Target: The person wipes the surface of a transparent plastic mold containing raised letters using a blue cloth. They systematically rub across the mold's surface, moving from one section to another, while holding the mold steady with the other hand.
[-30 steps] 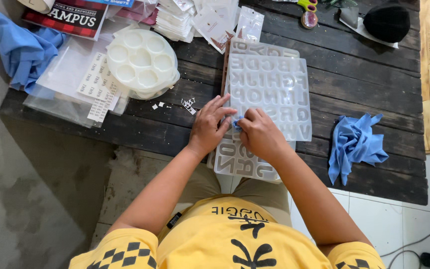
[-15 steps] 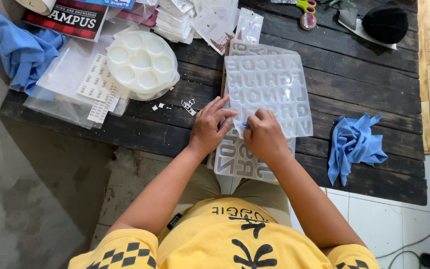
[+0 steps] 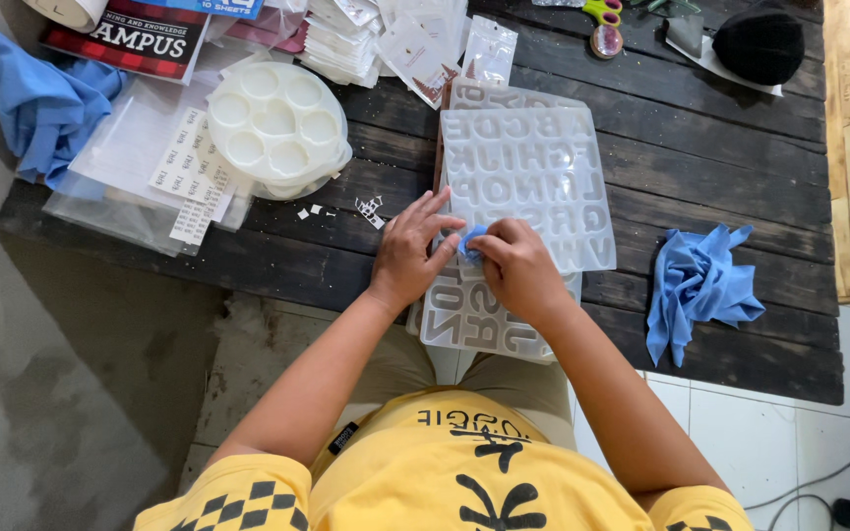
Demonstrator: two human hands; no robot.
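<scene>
Over the lower left corner of the clear letter mould [image 3: 528, 177], both hands meet on a small blue cloth wad [image 3: 471, 242]. Compared with a second ago, the left hand [image 3: 407, 254] has spread its fingers further up onto the mould's edge, and the right hand [image 3: 518, 270] has drawn in closer over the wad; the mould itself lies where it lay. I judge from this that the wiping goes on at the same corner, not yet moved to other letters.

Left hand: fingers splayed, flat, pressing the mould's left edge and touching the wad with its thumb side. Right hand: curled tight, pinching the wad against the mould. A second letter mould [image 3: 474, 320] lies under the first, jutting off the table [image 3: 720, 147] toward the person. Right of the mould, well apart, sits a crumpled blue cloth [image 3: 700, 285]; left of it, a round white palette [image 3: 275, 126].
</scene>
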